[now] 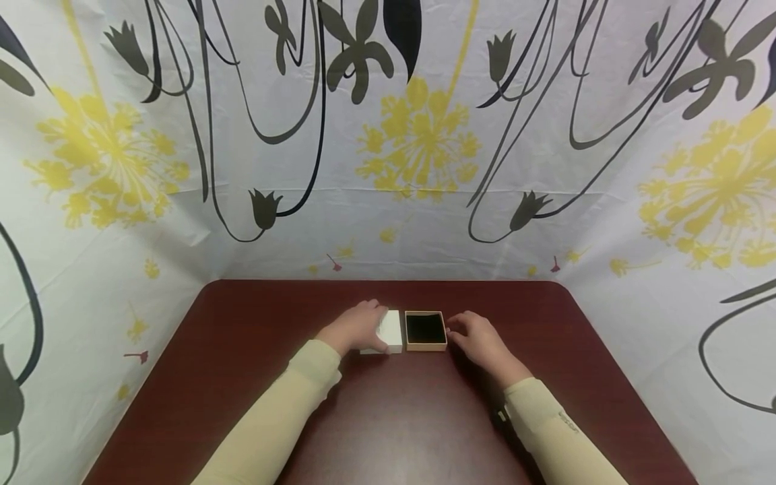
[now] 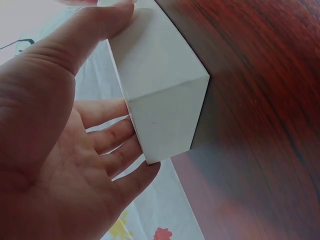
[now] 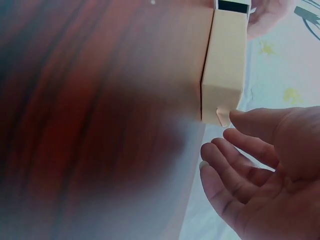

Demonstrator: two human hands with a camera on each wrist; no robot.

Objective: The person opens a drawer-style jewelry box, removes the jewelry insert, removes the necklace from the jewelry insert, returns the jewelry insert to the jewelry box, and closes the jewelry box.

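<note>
My left hand (image 1: 359, 327) holds a white box (image 1: 392, 331) that lies on the table, its thumb on the near side. In the left wrist view the thumb lies on one face of the white box (image 2: 165, 55) and the fingertips meet its edge. Just right of it stands a shallow tan box (image 1: 426, 347) with a black inside. By the tan box's right side is my right hand (image 1: 481, 343), fingers loosely bent. The right wrist view has the thumb tip at the corner of the tan box (image 3: 224, 60), beside a small tab; whether it touches cannot be told.
Both boxes stand toward the far side of a dark red-brown wooden table (image 1: 394, 431). Behind and at the sides hangs a white cloth (image 1: 376, 155) with yellow and grey flower prints.
</note>
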